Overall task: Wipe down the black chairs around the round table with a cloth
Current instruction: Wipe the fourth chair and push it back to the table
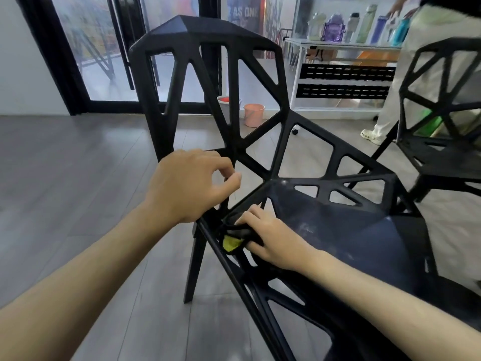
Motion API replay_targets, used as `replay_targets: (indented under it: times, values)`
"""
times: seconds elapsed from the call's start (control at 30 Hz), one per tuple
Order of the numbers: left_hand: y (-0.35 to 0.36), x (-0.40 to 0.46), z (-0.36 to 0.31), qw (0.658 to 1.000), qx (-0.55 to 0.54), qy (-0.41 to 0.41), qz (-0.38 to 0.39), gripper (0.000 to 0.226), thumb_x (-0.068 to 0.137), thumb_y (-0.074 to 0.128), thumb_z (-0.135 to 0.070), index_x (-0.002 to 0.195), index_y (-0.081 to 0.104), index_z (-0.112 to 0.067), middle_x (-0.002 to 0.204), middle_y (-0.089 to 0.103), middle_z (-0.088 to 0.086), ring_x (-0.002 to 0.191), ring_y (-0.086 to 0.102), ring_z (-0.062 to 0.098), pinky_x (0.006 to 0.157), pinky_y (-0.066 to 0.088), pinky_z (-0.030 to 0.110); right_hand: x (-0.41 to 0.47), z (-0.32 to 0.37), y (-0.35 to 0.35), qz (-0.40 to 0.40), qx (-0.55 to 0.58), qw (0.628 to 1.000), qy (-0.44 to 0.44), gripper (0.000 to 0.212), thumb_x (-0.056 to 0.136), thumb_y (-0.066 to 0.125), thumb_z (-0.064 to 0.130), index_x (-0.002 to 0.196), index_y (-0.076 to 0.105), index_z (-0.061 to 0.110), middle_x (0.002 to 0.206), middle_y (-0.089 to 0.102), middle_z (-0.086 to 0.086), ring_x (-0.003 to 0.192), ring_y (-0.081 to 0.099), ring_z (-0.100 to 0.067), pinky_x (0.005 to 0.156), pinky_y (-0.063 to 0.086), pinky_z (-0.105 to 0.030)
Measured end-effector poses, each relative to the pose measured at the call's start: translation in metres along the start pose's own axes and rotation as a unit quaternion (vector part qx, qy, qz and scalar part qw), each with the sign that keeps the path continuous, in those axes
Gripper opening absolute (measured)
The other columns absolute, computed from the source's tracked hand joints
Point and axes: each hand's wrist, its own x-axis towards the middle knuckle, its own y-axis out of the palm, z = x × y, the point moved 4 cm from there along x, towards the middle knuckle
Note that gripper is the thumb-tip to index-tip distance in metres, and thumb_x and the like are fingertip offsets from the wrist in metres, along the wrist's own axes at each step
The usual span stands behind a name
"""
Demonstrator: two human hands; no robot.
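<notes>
Left hand (pixel 191 185) grip clamped on black chair (pixel 208 82) strut; right hand (pixel 270 237) grip pressing cloth (pixel 231 242) at seat edge.

Your right hand (pixel 270 238) covers most of the cloth (pixel 231 242); only a yellow corner shows. The second chair (pixel 442 121) and the bystander (pixel 406 61) are cut off at the right edge. The bottles (pixel 361 24) are blurred.
</notes>
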Motion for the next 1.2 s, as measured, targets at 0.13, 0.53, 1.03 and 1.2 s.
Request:
replay_targets:
  times: [0.13,0.53,1.03,1.2]
  values:
    - [0.001,0.001,0.000,1.000,0.000,0.004,0.008,0.047,0.096,0.035,-0.065,0.085,0.072,-0.038,0.084,0.068,-0.016,0.078,0.061,0.008,0.068,0.043,0.022,0.002,-0.044,-0.015,-0.003,-0.094,0.995,0.024,0.044,0.083,0.066,0.018,0.124,0.052,0.026,0.121,0.049,0.003,0.114,0.052,-0.022,0.085,0.052,-0.039]
    - [0.001,0.002,0.002,1.000,-0.009,-0.005,-0.003,0.045,0.098,0.037,-0.063,0.085,0.072,-0.038,0.084,0.069,-0.016,0.078,0.062,0.009,0.064,0.037,0.017,-0.006,-0.123,-0.050,-0.088,-0.147,0.960,0.221,0.028,0.091,0.060,0.018,0.117,0.048,0.016,0.115,0.051,-0.008,0.110,0.053,-0.035,0.081,0.047,-0.047]
    - [0.000,0.000,0.004,1.000,-0.001,0.006,-0.003,0.044,0.098,0.037,-0.058,0.086,0.072,-0.035,0.085,0.069,-0.013,0.078,0.060,0.010,0.066,0.032,0.015,-0.051,-0.124,-0.066,-0.040,-0.188,0.961,0.199,0.040,0.084,0.062,0.014,0.117,0.045,0.028,0.116,0.046,-0.002,0.111,0.051,-0.034,0.079,0.053,-0.053]
    - [0.000,0.001,0.006,1.000,-0.005,-0.001,-0.021,0.042,0.099,0.039,-0.057,0.088,0.072,-0.034,0.088,0.068,-0.015,0.080,0.060,0.009,0.064,0.027,0.014,-0.058,-0.171,-0.095,-0.099,-0.246,0.920,0.288,0.038,0.082,0.064,0.005,0.118,0.052,0.012,0.110,0.050,-0.015,0.102,0.053,-0.044,0.087,0.049,-0.054]
